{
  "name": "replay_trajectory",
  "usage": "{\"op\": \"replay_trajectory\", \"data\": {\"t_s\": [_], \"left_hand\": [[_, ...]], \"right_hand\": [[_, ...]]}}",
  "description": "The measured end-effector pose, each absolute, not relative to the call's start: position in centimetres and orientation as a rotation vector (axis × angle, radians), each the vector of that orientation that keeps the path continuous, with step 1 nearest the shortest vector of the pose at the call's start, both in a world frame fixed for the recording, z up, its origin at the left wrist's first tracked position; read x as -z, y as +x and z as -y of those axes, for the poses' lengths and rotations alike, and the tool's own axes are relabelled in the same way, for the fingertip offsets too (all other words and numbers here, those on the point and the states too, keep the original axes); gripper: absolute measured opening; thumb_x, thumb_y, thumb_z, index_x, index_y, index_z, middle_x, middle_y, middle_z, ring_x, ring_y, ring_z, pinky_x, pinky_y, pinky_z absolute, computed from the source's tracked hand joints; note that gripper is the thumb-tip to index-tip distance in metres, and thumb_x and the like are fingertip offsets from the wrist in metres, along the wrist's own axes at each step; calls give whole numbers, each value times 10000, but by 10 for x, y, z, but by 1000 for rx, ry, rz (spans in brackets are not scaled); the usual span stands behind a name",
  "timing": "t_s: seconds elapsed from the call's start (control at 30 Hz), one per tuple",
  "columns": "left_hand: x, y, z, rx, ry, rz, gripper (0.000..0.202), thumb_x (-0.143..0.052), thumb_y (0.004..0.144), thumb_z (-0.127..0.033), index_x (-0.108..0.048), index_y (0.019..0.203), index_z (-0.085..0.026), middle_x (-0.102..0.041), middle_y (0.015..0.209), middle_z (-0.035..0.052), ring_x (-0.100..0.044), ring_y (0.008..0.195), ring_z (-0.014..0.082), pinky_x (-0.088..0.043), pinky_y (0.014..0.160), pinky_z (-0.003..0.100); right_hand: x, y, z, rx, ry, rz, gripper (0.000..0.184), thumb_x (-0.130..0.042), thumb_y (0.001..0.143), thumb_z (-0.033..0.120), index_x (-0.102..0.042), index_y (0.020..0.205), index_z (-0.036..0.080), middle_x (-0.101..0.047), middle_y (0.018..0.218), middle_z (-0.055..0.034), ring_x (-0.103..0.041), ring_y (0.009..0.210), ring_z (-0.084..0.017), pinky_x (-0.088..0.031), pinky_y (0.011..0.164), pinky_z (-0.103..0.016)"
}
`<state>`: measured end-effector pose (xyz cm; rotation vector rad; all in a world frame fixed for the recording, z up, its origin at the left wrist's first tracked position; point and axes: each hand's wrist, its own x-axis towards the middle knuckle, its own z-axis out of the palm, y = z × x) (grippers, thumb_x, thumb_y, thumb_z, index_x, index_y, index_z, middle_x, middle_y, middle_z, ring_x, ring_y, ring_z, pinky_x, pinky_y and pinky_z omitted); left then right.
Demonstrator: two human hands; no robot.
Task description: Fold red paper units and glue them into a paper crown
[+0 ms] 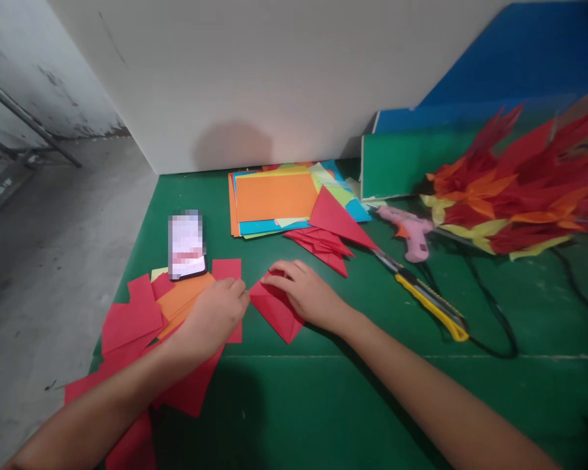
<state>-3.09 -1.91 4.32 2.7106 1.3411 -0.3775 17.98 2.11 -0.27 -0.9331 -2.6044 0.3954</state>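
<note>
A red paper (pixel 288 324) with folded creases lies on the green table, one corner toward me. My right hand (pixel 306 290) rests over its upper right part, fingers bent and thumb and forefinger closed at the top corner. At the left corner, my left hand (pixel 220 310) has its fingers curled together, pinching the paper's tip. Under and beside my left forearm are loose red paper pieces (pixel 132 323) and a stack of orange paper (pixel 183 297). Folded red pieces (pixel 323 243) lie in a pile beyond my right hand.
A phone (pixel 187 245) lies at the left. Coloured sheets (pixel 274 196) are stacked at the back. Rightward are a yellow utility knife (pixel 431 303), a pink glue gun (pixel 411 232) with a black cord, and a red, orange and yellow paper craft (pixel 524 183). A white board (pixel 274 78) stands behind.
</note>
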Motion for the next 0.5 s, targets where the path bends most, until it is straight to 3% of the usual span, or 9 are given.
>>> {"op": "replay_trajectory", "data": {"t_s": [0.23,0.5], "left_hand": [[-28,-32,20,-98,2736,-1284,293,-302,963,-128,-588,1025,-137,-590,949,98,-557,842,190,-468,741,328],[-16,-24,22,109,2799,-1338,81,-558,854,-131,-581,931,-123,-578,903,93,-556,804,207,-469,720,332]], "right_hand": [[2,180,-21,-413,-932,2588,363,-393,873,66,-621,1126,193,-581,1134,-114,-486,912,-220,-453,816,-387],[6,179,-21,-252,-949,2609,417,-372,854,28,-601,1190,121,-607,1158,-131,-515,902,-231,-472,813,-394]]}}
